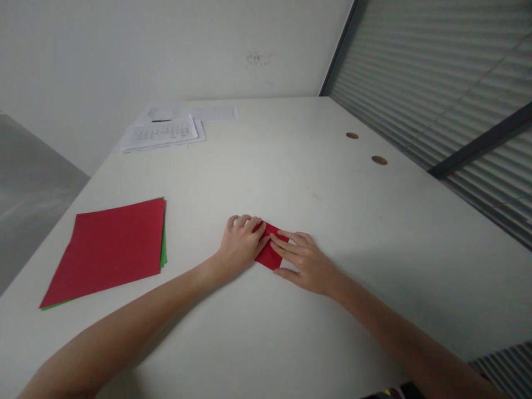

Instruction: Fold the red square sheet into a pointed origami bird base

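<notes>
- Found just below centre of frame: small red-and-white piece of paper (268,256), flat on smooth white tabletop (291,177).
- Found over its left end: bare left hand (241,241), fingers bent and bunched on red surface; cannot tell if pinched with thumb, contact zone being partly hidden.
- Found over its right end: bare right hand (307,261), fingers extended on top, thumb held apart from them at lower edge.
- Noted at left of frame: large flat red paper sheet (114,244) atop green paper sheet (163,246).
- Noted at upper left: loose white printed paper sheets (162,132).
</notes>
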`<state>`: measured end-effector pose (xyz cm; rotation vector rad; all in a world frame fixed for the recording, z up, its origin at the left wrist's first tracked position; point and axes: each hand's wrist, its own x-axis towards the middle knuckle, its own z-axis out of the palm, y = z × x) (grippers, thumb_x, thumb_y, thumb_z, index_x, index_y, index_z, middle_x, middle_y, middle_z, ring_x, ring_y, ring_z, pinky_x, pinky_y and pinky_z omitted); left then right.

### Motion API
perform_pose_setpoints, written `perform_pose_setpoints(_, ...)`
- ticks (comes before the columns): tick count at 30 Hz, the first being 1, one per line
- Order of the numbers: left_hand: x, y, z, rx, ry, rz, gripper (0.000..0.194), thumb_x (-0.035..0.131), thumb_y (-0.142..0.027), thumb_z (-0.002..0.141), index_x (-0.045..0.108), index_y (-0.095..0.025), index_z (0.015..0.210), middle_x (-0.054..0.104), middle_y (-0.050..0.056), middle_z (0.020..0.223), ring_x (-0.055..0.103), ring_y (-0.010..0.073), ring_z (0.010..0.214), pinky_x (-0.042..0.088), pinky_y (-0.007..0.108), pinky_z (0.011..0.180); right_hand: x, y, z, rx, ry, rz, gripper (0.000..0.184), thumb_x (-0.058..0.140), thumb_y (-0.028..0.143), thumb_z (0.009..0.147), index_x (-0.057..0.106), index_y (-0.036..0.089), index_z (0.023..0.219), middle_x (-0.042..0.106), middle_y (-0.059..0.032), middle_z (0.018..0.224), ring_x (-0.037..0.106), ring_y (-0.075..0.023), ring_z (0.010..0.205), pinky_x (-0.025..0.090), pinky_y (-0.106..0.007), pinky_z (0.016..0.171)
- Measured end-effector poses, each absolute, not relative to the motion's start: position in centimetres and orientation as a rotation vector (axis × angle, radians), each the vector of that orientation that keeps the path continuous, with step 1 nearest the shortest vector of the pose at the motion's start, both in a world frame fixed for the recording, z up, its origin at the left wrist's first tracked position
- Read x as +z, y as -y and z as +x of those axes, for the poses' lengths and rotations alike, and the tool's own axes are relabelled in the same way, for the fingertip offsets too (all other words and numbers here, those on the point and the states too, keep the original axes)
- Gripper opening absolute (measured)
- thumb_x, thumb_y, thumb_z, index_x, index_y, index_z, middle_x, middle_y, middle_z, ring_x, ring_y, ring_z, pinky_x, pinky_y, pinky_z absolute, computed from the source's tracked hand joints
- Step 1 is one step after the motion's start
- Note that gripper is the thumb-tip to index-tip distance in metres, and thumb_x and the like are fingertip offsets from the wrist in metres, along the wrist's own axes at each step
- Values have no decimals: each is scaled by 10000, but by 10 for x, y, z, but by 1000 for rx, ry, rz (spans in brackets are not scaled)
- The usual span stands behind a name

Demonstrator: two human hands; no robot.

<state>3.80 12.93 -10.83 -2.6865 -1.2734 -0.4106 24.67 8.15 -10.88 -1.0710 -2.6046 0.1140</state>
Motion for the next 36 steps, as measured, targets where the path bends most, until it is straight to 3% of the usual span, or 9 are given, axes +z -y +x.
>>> perform_pose_setpoints(7, -107, -131, 37, -337, 1264, -2697, 325, 430, -390, 995, 632, -180, 1140, 654, 98, 1142, 572, 262, 1028, 422, 403, 798, -104, -71, 247, 79, 2633, -1122, 577, 545, 496, 917, 540, 108, 1344, 569, -154, 1376, 474, -335, 1305, 386, -525, 1022)
perform_pose_setpoints(11, -109, -132, 37, -344, 1246, -2693, 333, 411, -381, 1002, 631, -176, 1143, 653, 99, 1136, 570, 261, 1027, 423, 405, 794, -101, -61, 251, 75, 2626, -1141, 547, 566, 483, 906, 568, 115, 1310, 588, -150, 1357, 503, -327, 1272, 391, -518, 1020)
perform_pose_setpoints(14, -110, -132, 37, -346, 1237, -2698, 333, 405, -375, 1004, 629, -179, 1154, 651, 99, 1141, 567, 264, 1041, 425, 413, 799, -98, -55, 255, 77, 2603, -1124, 479, 582, 427, 908, 594, 115, 1271, 615, -148, 1323, 535, -310, 1223, 399, -504, 1003)
perform_pose_setpoints(18, -111, -133, 37, -344, 1252, -2696, 321, 425, -378, 995, 638, -189, 1143, 653, 101, 1130, 567, 273, 1040, 427, 424, 801, -95, -58, 262, 52, 2406, -1169, 261, 535, 253, 939, 657, 151, 1147, 718, -94, 1098, 597, -247, 1040, 436, -443, 927)
perform_pose_setpoints(23, -112, -132, 36, -359, 1255, -2700, 329, 427, -392, 993, 643, -192, 1142, 655, 102, 1122, 566, 276, 1042, 425, 421, 800, -93, -72, 255, -50, 2291, -1322, 251, 496, 120, 911, 681, 149, 1078, 693, -92, 963, 570, -238, 940, 442, -410, 862)
perform_pose_setpoints(36, -110, -132, 36, -378, 1268, -2705, 332, 429, -381, 990, 641, -179, 1146, 658, 104, 1093, 578, 266, 965, 421, 417, 773, -98, -69, 222, -164, 2568, -1442, 498, 552, 474, 907, 647, 66, 1177, 618, -193, 1021, 482, -335, 1022, 415, -480, 873)
